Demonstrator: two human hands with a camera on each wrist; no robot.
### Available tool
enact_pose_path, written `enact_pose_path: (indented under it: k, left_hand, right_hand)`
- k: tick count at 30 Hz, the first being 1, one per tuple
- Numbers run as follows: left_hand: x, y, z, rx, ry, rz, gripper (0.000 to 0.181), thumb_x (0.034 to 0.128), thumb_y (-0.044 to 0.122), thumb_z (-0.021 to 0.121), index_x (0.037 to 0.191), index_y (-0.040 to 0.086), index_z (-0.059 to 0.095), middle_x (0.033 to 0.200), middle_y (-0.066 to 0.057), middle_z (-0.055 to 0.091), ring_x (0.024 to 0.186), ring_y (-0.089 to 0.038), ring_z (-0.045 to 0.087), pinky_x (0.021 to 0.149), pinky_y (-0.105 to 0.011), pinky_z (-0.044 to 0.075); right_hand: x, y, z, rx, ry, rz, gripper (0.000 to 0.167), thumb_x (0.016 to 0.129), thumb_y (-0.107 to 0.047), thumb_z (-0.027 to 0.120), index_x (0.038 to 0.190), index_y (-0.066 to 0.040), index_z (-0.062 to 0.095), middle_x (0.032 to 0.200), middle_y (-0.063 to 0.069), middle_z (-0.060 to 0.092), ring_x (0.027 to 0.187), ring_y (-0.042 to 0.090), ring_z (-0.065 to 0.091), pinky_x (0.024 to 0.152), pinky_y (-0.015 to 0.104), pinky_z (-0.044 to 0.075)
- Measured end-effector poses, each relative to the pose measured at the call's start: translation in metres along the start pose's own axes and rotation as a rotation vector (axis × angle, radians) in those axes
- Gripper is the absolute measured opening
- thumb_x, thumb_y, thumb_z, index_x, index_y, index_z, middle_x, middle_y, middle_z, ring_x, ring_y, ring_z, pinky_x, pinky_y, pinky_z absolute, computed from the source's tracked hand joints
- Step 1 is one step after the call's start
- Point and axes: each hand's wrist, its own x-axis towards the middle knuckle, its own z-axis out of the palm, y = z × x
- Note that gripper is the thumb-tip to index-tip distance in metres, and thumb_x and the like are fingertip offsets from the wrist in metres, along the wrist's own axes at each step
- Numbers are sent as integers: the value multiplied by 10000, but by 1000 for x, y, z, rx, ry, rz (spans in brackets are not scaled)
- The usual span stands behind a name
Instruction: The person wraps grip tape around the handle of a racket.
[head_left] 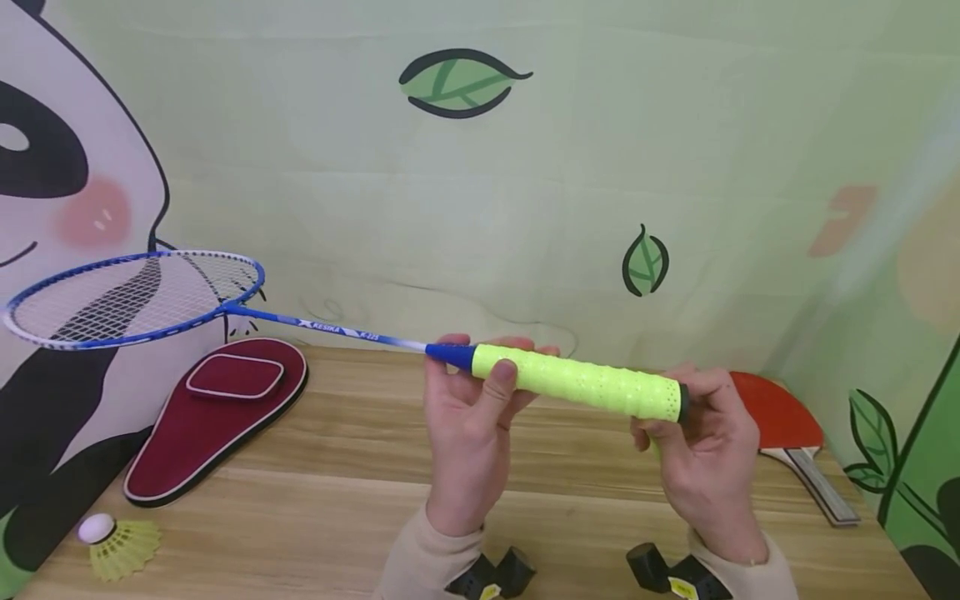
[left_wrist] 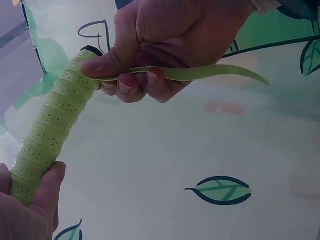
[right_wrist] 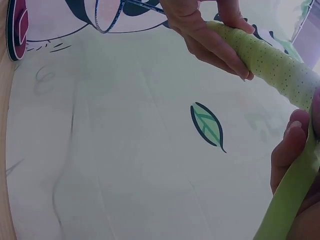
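A blue and white badminton racket [head_left: 450,357] is held above the table, its strung head to the left. Bright yellow-green perforated grip tape [head_left: 577,382] winds round its handle in overlapping turns. My left hand [head_left: 467,437] grips the handle near the blue cone, thumb on the front. At the black butt end, my right hand [head_left: 712,458] pinches the tape between thumb and fingers. In the left wrist view a loose tapered tail of tape [left_wrist: 210,72] runs out past the right fingers. The right wrist view shows the same strip [right_wrist: 287,200] hanging down past that hand.
On the wooden table [head_left: 315,533] lie a maroon paddle case [head_left: 217,425] and a yellow shuttlecock [head_left: 123,546] at left. A red table tennis bat [head_left: 780,417] lies behind the right hand. A printed backdrop [head_left: 525,208] stands at the back.
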Motion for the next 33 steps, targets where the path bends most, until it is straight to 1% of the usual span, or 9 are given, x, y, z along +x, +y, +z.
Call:
enact_pose_path:
  k: [5,10,13,16,20,22,26,28,33]
  left_hand:
    - [-1,2,0,11,24,-5,300,973,-10,541,1163,147,370,1029,-132,673,934,-314,699,823,-435,566]
    - [-1,3,2,14,63,-14,294,959,-23,561,1133,141,391,1003,-140,683,912,-321,703,791,-442,574]
    - [0,2,2,30,103,-28,296,949,-20,582,1109,135,387,972,-128,691,878,-283,708,763,-441,582]
    - [1,2,1,62,138,-35,315,941,3,609,1097,132,367,941,-109,688,842,-223,702,726,-419,595]
    - [2,0,0,85,152,-29,357,927,28,643,1097,125,344,924,-101,674,817,-191,689,703,-407,600]
    - [2,0,-1,90,156,-30,374,921,31,653,1102,119,338,921,-101,666,810,-193,687,698,-408,601]
    - [3,1,0,98,164,-49,403,914,31,664,1125,119,332,924,-97,651,814,-195,680,716,-397,601]
    - [3,1,0,77,146,-59,424,914,3,648,1163,130,329,958,-113,653,857,-218,681,775,-401,589]
    - [2,2,1,-13,19,-44,536,900,-120,536,1281,160,284,1118,-187,629,1038,-337,652,947,-461,510]
  right_hand:
    - [-1,-1,1,-36,7,-17,319,826,60,713,943,201,452,830,148,625,598,155,581,529,198,504]
    - [-1,-1,1,-70,19,-24,322,829,62,713,947,214,455,860,139,643,607,146,580,554,182,512]
    - [-1,-2,0,-93,20,-3,341,832,41,718,950,218,452,887,123,646,610,149,560,556,185,506]
    - [-2,-3,1,-118,26,50,360,841,6,719,1000,210,470,897,110,643,599,149,533,539,192,490]
    - [-3,-3,2,-126,38,96,371,855,-7,708,1078,195,491,880,95,637,580,146,510,498,207,457]
    - [-3,-2,3,-123,41,96,355,856,4,704,1066,196,491,867,94,630,573,147,504,484,216,444]
    - [-3,-1,3,-127,51,90,312,852,22,704,985,194,481,830,91,624,552,144,499,469,212,442]
    - [-3,0,3,-118,57,83,269,857,59,685,947,192,469,784,98,611,535,144,496,456,215,439]
    - [-2,-1,1,-95,78,87,163,873,128,621,955,180,489,719,110,594,516,145,505,438,214,438]
